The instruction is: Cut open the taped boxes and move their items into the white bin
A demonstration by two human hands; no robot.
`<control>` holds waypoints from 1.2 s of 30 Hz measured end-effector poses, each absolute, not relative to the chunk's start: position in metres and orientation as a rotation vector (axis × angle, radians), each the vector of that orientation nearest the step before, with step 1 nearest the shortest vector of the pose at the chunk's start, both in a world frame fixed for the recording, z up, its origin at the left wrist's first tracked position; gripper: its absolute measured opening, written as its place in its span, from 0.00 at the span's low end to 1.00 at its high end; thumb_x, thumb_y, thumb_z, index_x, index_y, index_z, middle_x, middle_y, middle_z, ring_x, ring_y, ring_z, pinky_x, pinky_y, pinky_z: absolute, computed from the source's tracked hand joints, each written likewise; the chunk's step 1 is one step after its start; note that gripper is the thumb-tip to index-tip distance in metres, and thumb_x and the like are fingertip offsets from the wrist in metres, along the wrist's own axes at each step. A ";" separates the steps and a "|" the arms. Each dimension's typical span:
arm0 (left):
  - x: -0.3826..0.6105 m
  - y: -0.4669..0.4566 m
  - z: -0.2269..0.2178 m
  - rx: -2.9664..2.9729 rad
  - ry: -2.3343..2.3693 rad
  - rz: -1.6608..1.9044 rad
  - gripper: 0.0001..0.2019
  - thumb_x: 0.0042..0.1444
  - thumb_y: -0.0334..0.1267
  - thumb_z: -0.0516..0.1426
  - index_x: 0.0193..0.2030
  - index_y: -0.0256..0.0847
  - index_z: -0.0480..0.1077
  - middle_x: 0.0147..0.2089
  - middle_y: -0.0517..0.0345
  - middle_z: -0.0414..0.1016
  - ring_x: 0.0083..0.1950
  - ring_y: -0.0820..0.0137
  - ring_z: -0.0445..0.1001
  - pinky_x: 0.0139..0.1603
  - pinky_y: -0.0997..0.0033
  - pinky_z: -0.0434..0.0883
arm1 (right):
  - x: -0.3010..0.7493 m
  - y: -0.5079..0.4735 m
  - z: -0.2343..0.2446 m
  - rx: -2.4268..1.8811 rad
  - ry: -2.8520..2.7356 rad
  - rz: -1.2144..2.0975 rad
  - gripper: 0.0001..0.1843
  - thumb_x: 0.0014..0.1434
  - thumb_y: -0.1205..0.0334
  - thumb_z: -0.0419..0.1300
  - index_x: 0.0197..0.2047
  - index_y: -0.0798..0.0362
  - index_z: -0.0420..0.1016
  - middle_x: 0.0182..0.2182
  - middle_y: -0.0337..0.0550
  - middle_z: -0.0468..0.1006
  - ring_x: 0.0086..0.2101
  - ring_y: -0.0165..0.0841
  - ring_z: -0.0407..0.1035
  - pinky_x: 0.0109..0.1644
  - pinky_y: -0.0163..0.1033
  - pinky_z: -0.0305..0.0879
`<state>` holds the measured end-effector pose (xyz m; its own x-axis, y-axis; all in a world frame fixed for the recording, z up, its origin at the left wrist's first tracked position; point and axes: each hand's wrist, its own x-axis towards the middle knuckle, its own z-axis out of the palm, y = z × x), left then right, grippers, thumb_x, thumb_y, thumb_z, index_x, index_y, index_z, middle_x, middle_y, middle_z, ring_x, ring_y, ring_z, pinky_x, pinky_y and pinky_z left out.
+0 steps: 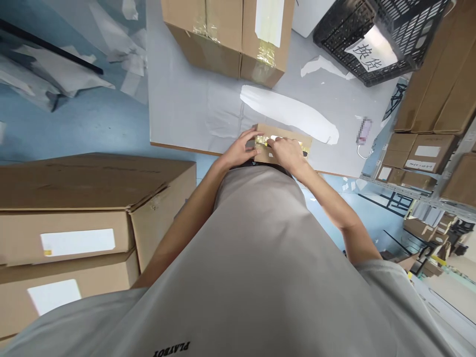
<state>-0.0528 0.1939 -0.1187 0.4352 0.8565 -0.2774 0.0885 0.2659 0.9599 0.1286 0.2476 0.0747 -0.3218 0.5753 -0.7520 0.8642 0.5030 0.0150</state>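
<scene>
One white paper label (374, 49) on the black plastic crate (340, 30) reads "换货"; the grey shirt (267, 238), "PLAYBOY". On the grey tabletop (178, 109), near its edge over blue floor (100, 119), the left hand (241, 148), digits apart, touches a small brown cardboard box (265, 155); the right hand (288, 154) curls over it, grip unclear.

A single view looks forward and steeply down from the person's head — the light grey fabric shirt (267, 258) lies closest, filling the lower middle. Beyond it, the bare left hand (239, 150) and bare right hand (287, 152) appear near the centre, at the flat grey tabletop's (178, 109) near edge. The wide field reaches shelved brown cardboard boxes (445, 148) at right — farther off.
</scene>
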 end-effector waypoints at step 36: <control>-0.013 0.189 -0.080 1.036 1.379 0.616 0.41 0.54 0.62 0.71 0.73 0.47 0.76 0.80 0.42 0.72 0.74 0.46 0.78 0.72 0.46 0.79 | 0.349 0.211 0.061 1.284 1.950 -0.615 0.23 0.79 0.70 0.50 0.69 0.53 0.78 0.54 0.65 0.86 0.53 0.51 0.80 0.49 0.47 0.67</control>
